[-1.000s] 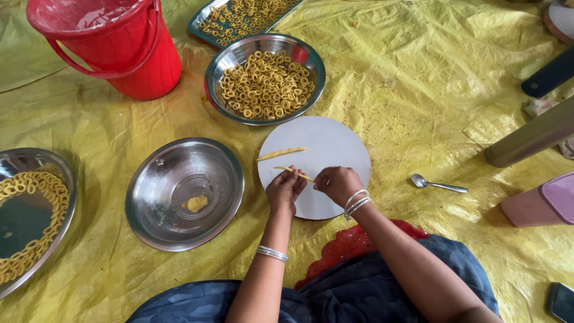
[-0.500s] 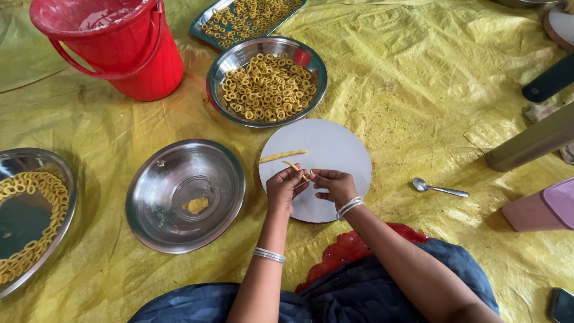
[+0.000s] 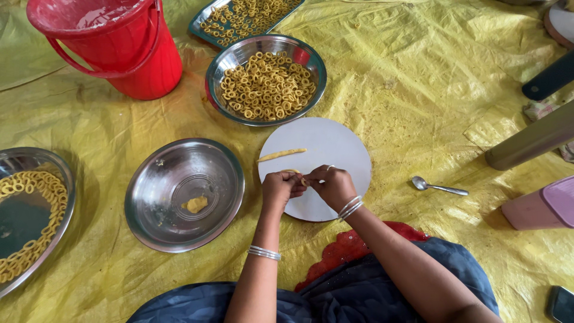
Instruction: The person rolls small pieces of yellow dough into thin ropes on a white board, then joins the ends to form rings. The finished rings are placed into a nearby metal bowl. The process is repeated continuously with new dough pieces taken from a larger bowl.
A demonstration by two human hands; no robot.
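Dough strip [image 3: 297, 175] is sitting pinched between both hands over the white round board [image 3: 335, 143]. Left hand [image 3: 278, 186] is gripping one end, right hand [image 3: 332, 185] is gripping the other, fingertips meeting. Another rolled strip [image 3: 281, 155] is lying on the board just beyond them.

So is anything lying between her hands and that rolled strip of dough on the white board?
Nothing visible. The left hand and right hand pinch a small dough piece together over the round white board. The rolled dough strip lies just beyond them, with only bare board between.
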